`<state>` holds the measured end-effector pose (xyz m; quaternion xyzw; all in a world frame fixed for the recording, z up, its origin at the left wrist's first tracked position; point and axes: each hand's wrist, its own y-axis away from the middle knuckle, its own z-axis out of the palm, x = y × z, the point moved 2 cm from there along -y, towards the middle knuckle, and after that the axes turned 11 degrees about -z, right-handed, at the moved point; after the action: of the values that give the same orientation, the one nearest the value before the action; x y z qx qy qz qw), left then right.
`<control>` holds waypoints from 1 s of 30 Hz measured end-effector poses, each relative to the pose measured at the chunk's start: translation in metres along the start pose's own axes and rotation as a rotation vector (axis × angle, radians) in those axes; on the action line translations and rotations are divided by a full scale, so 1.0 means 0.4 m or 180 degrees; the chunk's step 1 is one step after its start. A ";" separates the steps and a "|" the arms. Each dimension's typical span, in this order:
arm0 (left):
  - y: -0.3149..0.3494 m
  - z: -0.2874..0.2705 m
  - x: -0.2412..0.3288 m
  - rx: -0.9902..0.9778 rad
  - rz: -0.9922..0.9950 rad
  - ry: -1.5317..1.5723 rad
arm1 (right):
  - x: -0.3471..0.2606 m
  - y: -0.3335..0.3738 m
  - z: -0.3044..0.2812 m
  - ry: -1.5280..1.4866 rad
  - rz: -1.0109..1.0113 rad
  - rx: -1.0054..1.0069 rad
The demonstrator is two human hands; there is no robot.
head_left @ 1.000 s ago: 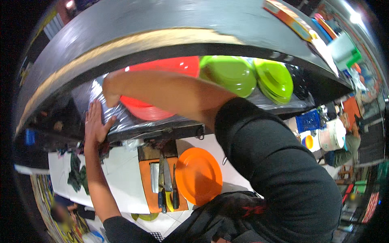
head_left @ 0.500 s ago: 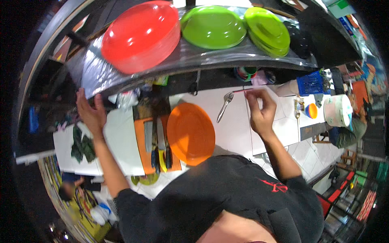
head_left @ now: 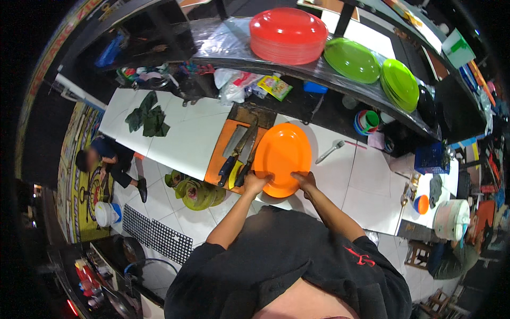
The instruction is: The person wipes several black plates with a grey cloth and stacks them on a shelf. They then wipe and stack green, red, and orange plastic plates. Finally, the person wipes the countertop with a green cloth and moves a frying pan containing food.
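Between my two hands is an oval orange plate (head_left: 283,151) on the white tiled counter, its far end turned away from me. My left hand (head_left: 256,184) grips its near left rim, thumb laid over the top. On the opposite side, my right hand (head_left: 304,183) holds the near right rim the same way. Fingers under the plate are hidden. Beside my left hand, several knives (head_left: 245,152) with dark and yellow handles lie on an orange cutting board (head_left: 216,158). A metal fork (head_left: 330,151) and a thin red stick (head_left: 355,144) rest to the plate's right.
Above the counter, a shelf carries stacked red plates (head_left: 288,37) and green plates (head_left: 352,60). A dark cloth (head_left: 147,114) lies on the left counter. A green gas cylinder (head_left: 202,192) stands below. Another person (head_left: 114,159) sits at left; a white bucket (head_left: 451,219) is at right.
Both hands, empty and raised apart before, have come down and together onto the orange plate's near rim. The view has swung, showing more of the left counter and floor.
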<state>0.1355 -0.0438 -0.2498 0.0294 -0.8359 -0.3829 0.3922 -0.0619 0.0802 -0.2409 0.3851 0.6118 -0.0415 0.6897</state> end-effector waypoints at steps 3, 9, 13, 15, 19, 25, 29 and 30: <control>0.034 -0.012 0.048 -0.0520 -0.0232 0.0169 | 0.075 -0.038 -0.003 -0.0644 -0.0443 0.0101; 0.209 -0.016 0.027 -0.0052 0.0258 0.2136 | -0.031 0.101 0.010 -0.1208 -0.0310 -0.0594; 0.322 -0.072 0.070 -0.0089 0.0946 0.3174 | -0.173 0.119 0.048 -0.1445 -0.0751 -0.1093; 0.353 -0.148 0.149 -0.0058 0.0877 0.3538 | -0.319 0.116 0.109 -0.1374 -0.1346 -0.1360; 0.385 -0.283 0.255 0.0643 0.1548 0.3968 | -0.563 0.078 0.231 -0.0836 -0.1732 -0.1840; 0.397 -0.475 0.410 0.2346 0.2735 0.3068 | -0.739 0.075 0.439 -0.1989 -0.1589 -0.1588; 0.402 -0.514 0.502 0.2925 0.2664 0.2188 | -0.746 -0.006 0.556 -0.2482 -0.1676 -0.1723; 0.411 -0.516 0.531 0.2981 0.2589 0.1979 | -0.753 -0.017 0.571 -0.2593 -0.1540 -0.1787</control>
<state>0.1702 -0.1292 0.0760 -0.0118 -0.7066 0.2217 0.6719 0.0450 -0.1822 0.0095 -0.0125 0.3540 -0.1798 0.9177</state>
